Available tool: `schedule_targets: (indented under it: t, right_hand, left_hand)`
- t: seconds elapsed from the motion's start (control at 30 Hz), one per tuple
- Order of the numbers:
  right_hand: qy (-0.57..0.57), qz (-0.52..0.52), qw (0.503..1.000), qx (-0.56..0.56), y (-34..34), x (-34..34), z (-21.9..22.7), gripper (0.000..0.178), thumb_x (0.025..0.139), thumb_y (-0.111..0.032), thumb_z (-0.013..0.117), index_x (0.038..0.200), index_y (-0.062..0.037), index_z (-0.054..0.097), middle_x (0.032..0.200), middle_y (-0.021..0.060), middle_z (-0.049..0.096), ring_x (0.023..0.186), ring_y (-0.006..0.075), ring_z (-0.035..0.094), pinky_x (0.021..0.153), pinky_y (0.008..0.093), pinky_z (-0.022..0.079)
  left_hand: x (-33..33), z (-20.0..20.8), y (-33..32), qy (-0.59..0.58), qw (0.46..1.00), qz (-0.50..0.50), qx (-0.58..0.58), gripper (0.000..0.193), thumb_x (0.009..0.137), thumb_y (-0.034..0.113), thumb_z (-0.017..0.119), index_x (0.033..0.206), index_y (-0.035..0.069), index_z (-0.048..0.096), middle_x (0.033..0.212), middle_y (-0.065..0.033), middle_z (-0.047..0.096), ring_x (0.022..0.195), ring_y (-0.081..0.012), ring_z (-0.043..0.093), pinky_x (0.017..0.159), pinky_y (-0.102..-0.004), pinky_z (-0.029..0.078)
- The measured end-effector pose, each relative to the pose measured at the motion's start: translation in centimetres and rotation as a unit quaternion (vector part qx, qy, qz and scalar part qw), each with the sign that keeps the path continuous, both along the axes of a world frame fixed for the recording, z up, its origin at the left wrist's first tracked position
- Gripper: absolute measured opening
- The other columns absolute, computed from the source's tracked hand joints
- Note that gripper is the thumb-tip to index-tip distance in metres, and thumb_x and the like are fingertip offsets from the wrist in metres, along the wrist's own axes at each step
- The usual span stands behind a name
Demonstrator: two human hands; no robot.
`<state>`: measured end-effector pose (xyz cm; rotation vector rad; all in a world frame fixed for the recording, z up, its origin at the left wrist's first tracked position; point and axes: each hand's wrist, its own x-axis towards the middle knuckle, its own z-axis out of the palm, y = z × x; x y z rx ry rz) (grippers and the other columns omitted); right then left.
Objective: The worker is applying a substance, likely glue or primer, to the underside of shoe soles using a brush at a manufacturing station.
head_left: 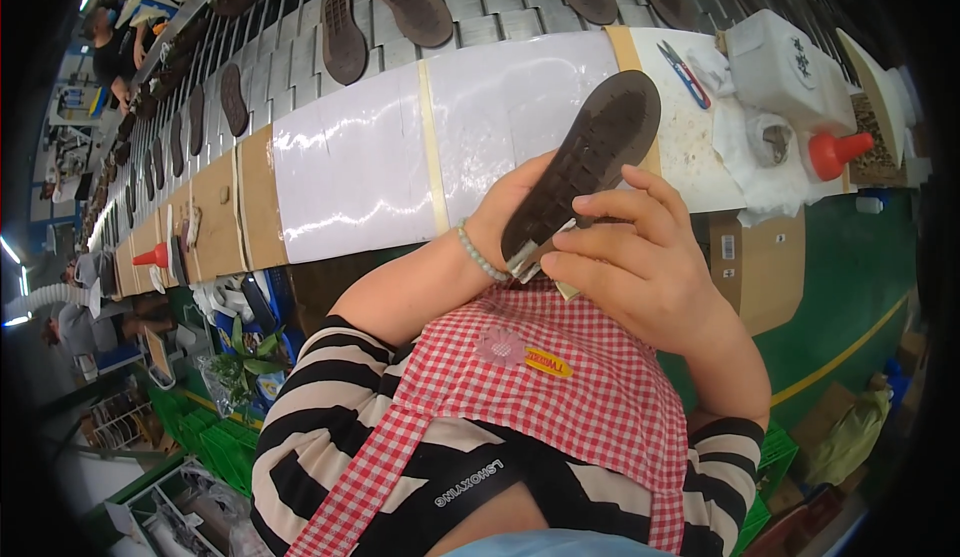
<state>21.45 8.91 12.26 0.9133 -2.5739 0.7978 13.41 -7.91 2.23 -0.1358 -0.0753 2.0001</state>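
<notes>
A dark brown shoe sole (600,142) is tilted up in front of my chest, its open grid of cavities showing. My left hand (508,202) grips it from the left side, with the fingers hidden behind it. My right hand (640,252) is closed in at the sole's lower right, fingers curled and thumb side towards me. Something small and pale (524,257) shows at the sole's lower end by the right fingertips; its kind is unclear. What lies inside the right fingers is mostly hidden.
Ahead is a white-covered work board (350,157). Beyond it, a slatted metal conveyor (480,12) carries several brown soles (410,9). Blue-handled thread snips (684,75), a white plastic container (780,62) and a red-capped bottle (838,154) are at the right. A cardboard box (757,267) stands below.
</notes>
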Motion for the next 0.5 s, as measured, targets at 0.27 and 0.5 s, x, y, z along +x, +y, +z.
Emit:
schedule_targets:
  t: [0.27,0.5]
  right_hand:
    - [-0.011,0.003,0.998,0.056,1.7,0.5,2.6,0.024,0.073,-0.015,0.076,0.097,-0.0177,0.076,0.102,-0.0028,0.072,0.110,0.0232,0.063,0.111,0.0507,0.038]
    - [0.001,-0.159,0.984,-0.075,1.4,2.0,1.1,0.047,0.063,-0.011,0.088,0.105,-0.0034,0.070,0.099,0.0086,0.070,0.098,0.0276,0.064,0.091,0.0436,0.049]
  left_hand:
    - [0.2,2.3,0.2,0.010,0.999,-0.019,-0.029,0.043,0.107,0.024,0.035,0.137,-0.004,0.051,0.123,-0.0246,0.063,0.112,-0.0335,0.066,0.090,-0.0436,0.059]
    - [-0.2,3.1,0.5,0.028,0.998,0.060,-0.023,0.051,0.106,0.032,0.039,0.146,0.001,0.045,0.150,-0.0240,0.043,0.141,-0.0376,0.042,0.115,-0.0523,0.040]
